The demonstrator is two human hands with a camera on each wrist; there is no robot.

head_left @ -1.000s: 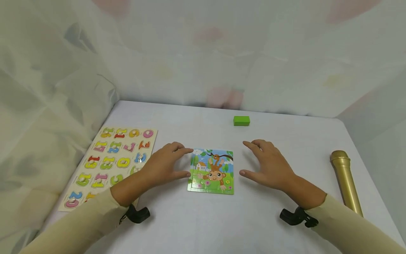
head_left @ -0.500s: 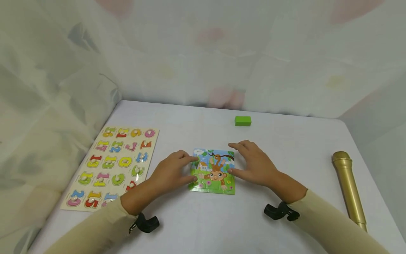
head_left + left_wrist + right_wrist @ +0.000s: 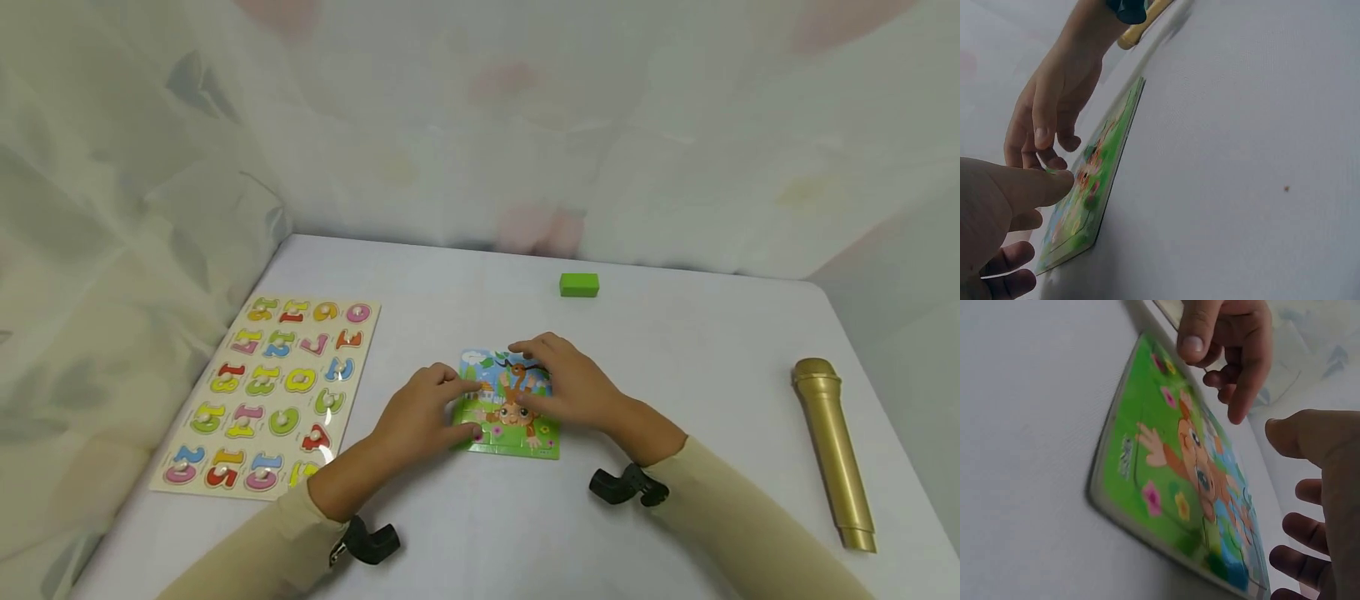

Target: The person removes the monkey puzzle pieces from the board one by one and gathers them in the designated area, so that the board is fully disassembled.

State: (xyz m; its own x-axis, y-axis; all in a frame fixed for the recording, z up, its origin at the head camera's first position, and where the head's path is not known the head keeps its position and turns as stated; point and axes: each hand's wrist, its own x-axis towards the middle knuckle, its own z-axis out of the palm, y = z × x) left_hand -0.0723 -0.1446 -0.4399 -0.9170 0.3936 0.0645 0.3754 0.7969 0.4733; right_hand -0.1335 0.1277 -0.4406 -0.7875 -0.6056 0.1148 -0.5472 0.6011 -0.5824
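A small square jigsaw puzzle [image 3: 506, 437] with a hanging monkey picture lies flat on the white table. My left hand [image 3: 420, 412] is over its left edge, thumb and fingers spread apart. From the other side my right hand [image 3: 577, 385] reaches over the right edge and covers part of the picture. In the right wrist view, the right hand's fingers [image 3: 1304, 531] appear raised above the puzzle [image 3: 1160, 456], with nothing gripped. The left thumb [image 3: 1054, 185] is above the puzzle surface in the left wrist view; whether it touches cannot be told.
To the left lies a board of colourful number pieces [image 3: 288, 379] with small knobs. A green block [image 3: 579, 285] sits behind the puzzle. On the right is a gold microphone-shaped tube [image 3: 836, 458]. Patterned cloth [image 3: 450, 125] hangs behind the table.
My right hand has moved left, from beside the puzzle to over its right part. The left hand has shifted a little right over the left edge. The puzzle stays flat.
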